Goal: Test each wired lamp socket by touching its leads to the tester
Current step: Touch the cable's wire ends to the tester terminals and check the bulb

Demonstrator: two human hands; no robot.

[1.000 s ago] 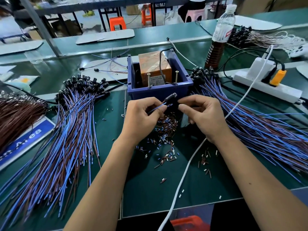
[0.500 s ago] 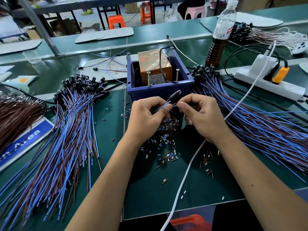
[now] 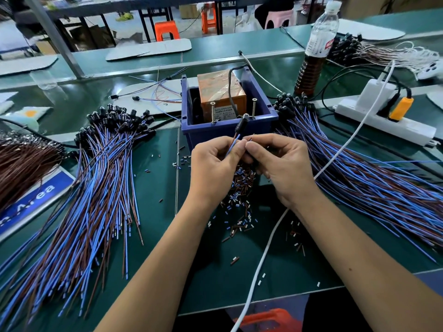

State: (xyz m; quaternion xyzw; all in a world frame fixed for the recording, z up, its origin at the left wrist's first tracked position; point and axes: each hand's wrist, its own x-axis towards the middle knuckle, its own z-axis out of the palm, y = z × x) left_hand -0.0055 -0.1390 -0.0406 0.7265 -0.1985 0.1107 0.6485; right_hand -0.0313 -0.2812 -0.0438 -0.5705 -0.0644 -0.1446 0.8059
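At a green factory workbench (image 3: 148, 279), a person's two bare hands meet just in front of a blue plastic bin (image 3: 229, 131) that holds an orange tester block (image 3: 219, 88). Two upright screws (image 3: 212, 112) stand at the near edge of the bin, one on each side. The left hand (image 3: 213, 167) has its fingers curled around the blue and brown leads (image 3: 233, 142) of a single black lamp socket (image 3: 241, 124), which points up and away, its tip close to the right-hand screw; whether it touches anything cannot be told. The right hand (image 3: 280, 166) pinches the ends of the same leads between thumb and forefinger, fingertips pressed against those of the left hand.

Left of the hands, a large fan of wired sockets (image 3: 96, 188) lies across the bench, black heads bunched at the far end and stripped ends pointing near. A matching heap of wired sockets (image 3: 359, 176) spreads to the right of the bin. Beneath the hands sits a scatter of short blue, brown and white insulation scraps (image 3: 239, 200). A white cable (image 3: 263, 255) runs from the near edge past the right wrist to a white power strip (image 3: 383, 122) at far right, where an orange plug (image 3: 400, 107) is also seated. A bottle (image 3: 314, 53) part-filled with dark liquid stands beyond the right heap. A bundle of brown wires (image 3: 21, 166) lies at far left above a blue sign (image 3: 31, 202).
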